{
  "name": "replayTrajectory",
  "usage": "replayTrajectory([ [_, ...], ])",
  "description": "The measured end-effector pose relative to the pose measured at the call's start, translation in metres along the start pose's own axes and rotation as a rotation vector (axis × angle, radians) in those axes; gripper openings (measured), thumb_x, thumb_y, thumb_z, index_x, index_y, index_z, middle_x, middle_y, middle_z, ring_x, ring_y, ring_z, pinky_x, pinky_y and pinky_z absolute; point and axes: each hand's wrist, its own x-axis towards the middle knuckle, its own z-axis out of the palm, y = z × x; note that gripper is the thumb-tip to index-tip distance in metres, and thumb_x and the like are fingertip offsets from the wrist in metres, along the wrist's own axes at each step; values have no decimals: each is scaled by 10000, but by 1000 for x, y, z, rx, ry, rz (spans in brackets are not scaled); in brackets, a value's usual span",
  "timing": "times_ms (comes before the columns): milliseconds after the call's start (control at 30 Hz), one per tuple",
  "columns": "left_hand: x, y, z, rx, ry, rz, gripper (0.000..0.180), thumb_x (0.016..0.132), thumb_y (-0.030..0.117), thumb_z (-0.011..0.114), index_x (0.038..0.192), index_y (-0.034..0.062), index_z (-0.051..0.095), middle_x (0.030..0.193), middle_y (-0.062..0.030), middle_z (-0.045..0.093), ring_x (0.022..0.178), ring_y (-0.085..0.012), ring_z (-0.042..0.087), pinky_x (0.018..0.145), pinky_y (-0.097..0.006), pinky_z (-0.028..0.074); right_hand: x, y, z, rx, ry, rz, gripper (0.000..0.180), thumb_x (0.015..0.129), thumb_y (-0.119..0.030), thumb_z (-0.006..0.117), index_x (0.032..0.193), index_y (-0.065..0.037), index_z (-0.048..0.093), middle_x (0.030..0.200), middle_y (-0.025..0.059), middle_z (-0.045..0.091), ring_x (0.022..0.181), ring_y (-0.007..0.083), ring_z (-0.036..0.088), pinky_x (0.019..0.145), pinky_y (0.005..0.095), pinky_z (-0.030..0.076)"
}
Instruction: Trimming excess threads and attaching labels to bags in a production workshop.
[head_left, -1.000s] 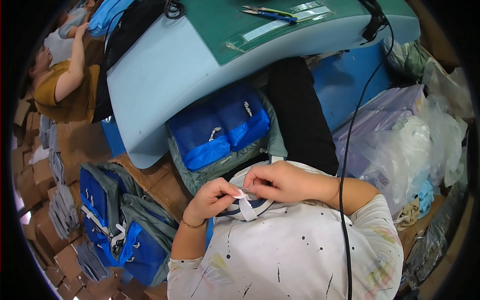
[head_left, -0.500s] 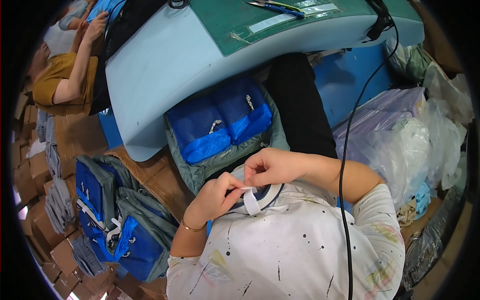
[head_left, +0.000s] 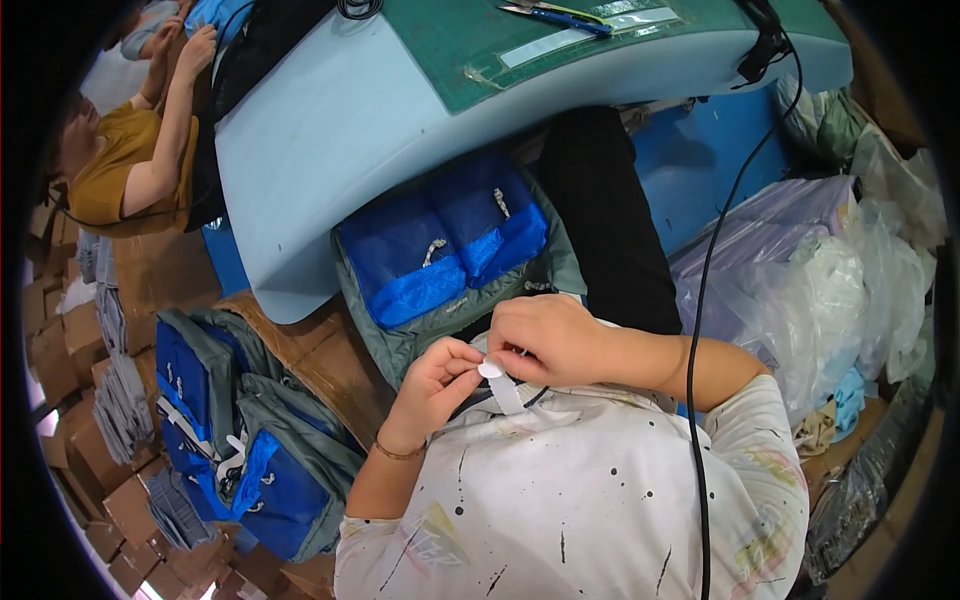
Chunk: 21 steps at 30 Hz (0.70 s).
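Observation:
Close to my chest, my left hand (head_left: 434,388) and my right hand (head_left: 543,338) meet fingertip to fingertip. Between them they pinch a short white strip (head_left: 506,396) at its upper end, where a rounded white end (head_left: 490,369) shows. The strip's lower part hangs down over the collar of my white shirt. What it is made of I cannot make out. On my lap, just beyond the hands, lies a blue and grey-green bag (head_left: 400,302) with two mesh pockets and cord zip pulls.
A pale blue table (head_left: 300,150) carries a green mat (head_left: 440,50) and blue-handled thread snips (head_left: 565,17). More blue and grey bags (head_left: 290,490) are piled at the left. Plastic-wrapped bundles (head_left: 810,290) stand at the right. A black cable (head_left: 697,400) crosses the right side. A co-worker (head_left: 150,165) works at far left.
My right hand has turned and its fingers have curled in more. The strip's upper end now shows as a rounded white piece between the fingertips. The co-worker's arms have shifted.

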Motion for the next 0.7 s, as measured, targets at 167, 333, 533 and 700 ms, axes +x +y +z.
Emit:
replayTrajectory([
  [167,3,7,5,540,-16,279,127,834,-5,595,960,-14,585,854,-99,660,732,-147,625,653,-248,488,-7,12,3,305,-19,223,86,825,-110,620,810,-40,573,753,43,569,662,141,554,520,251,438],
  [333,-4,5,12,1136,6,681,181,780,15,636,957,13,602,836,-141,647,727,-257,647,630,-302,498,-10,14,7,611,-111,426,117,858,-149,610,836,-38,579,762,26,562,682,109,527,564,242,430],
  [533,-6,-15,15,423,212,365,190,763,26,669,942,5,609,832,-130,651,716,-205,649,642,-280,500,-6,8,-4,299,-91,221,88,822,-135,650,817,-60,605,758,33,561,685,154,548,578,265,441],
  [700,-4,-8,15,594,176,389,144,757,23,671,890,-10,625,807,-117,648,700,-187,638,635,-271,490,0,7,-12,185,-66,9,110,778,-144,691,820,-69,624,744,30,553,699,190,563,597,286,451],
])
